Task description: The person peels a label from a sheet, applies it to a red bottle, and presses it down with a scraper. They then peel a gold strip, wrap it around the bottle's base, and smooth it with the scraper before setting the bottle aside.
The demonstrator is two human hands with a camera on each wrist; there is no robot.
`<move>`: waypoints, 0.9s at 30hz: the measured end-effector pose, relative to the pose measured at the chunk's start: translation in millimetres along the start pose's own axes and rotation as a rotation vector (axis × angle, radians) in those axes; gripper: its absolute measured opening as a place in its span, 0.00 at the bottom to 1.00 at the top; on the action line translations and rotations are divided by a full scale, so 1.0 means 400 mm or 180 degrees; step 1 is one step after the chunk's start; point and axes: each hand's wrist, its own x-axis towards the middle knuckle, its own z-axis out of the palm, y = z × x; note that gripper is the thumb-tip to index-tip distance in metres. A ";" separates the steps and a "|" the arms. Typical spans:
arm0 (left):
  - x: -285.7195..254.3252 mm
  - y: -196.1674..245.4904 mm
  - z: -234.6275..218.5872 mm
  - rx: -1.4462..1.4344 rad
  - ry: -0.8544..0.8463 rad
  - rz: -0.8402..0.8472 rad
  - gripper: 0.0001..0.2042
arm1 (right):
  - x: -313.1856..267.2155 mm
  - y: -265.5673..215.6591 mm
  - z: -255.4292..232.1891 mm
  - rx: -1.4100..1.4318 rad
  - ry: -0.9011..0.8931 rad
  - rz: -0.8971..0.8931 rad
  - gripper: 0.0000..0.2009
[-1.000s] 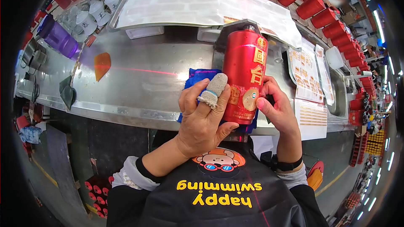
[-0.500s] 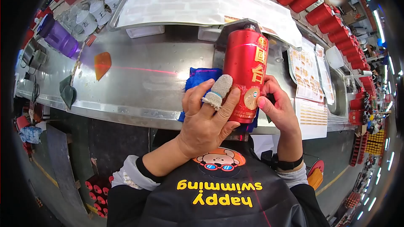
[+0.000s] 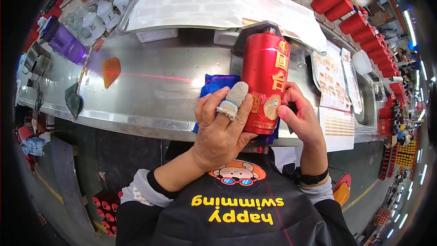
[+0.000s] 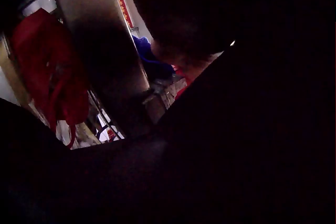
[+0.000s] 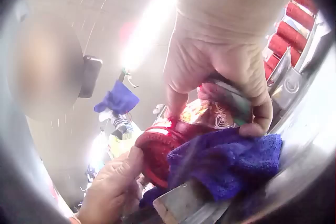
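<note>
red bottle (image 3: 265, 79), blue cloth (image 3: 217, 84) beneath, label sheets (image 3: 331, 79)

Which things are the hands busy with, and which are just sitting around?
Busy with:
red bottle, gripped by left hand and right hand
blue cloth under it

Sitting around:
purple jug
white cups
orange scraper
label sheets

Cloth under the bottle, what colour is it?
Blue. The cloth lies under the red bottle, held by both hands; it shows best in the right wrist view.

The steel bench (image 3: 150, 93) bears a blue cloth (image 3: 218, 84); label sheets (image 3: 330, 79).
</note>
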 end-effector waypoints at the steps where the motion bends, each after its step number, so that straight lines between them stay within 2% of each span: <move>1: 0.001 0.001 0.002 -0.0016 0.0041 -0.0005 0.30 | 0.000 -0.003 0.002 0.0031 0.0018 0.0021 0.19; 6: 0.008 0.003 0.002 -0.0122 0.0051 0.0038 0.28 | -0.001 0.005 0.002 0.0063 0.0031 -0.0005 0.19; 9: 0.012 -0.004 0.000 -0.0097 -0.0100 0.0227 0.31 | -0.002 0.003 0.002 0.0042 0.0028 0.0023 0.19; 12: -0.010 -0.006 0.024 -0.0630 0.0154 -0.0264 0.34 | -0.001 -0.006 0.003 0.0053 0.0011 0.0050 0.18; 16: -0.029 0.004 0.032 -0.0421 -0.0147 -0.0300 0.38 | 0.001 0.004 -0.002 -0.0097 -0.0036 -0.0119 0.18; 19: -0.022 0.006 0.043 -0.0123 0.0215 -0.0063 0.37 | 0.005 0.001 -0.001 -0.0050 -0.0056 -0.0132 0.18; 20: -0.020 0.015 0.043 -0.0244 0.0309 -0.0109 0.34 | 0.004 0.000 0.000 0.0006 -0.0046 -0.0104 0.18; 24: 0.018 0.041 0.019 0.0467 0.0238 0.0601 0.29 | 0.001 0.006 -0.006 0.0049 -0.0099 -0.0005 0.18; 27: 0.046 0.042 0.015 0.0247 0.0178 0.0491 0.28 | 0.005 0.004 -0.004 0.0025 -0.0089 -0.0085 0.18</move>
